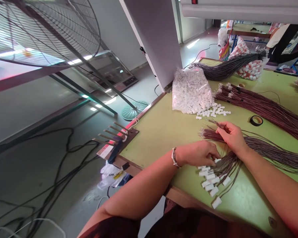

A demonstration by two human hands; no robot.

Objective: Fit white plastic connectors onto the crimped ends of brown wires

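My left hand (200,153) rests on the green table (159,132) with fingers curled on a wire fitted with a white connector (216,161). Just below it lies a fan of finished wires ending in white connectors (211,183). My right hand (232,135) is above it, fingers pinched on thin brown wires pulled from a loose bundle (270,150) that runs to the right. The wire ends (205,133) stick out left of that hand.
A clear bag of white connectors (191,89) stands farther back, with loose ones (213,111) spilled beside it. More brown wire bundles (260,105), a dark bundle (225,67) and a tape roll (256,120) lie on the right. A wire rack (114,135) sits at the table's left corner.
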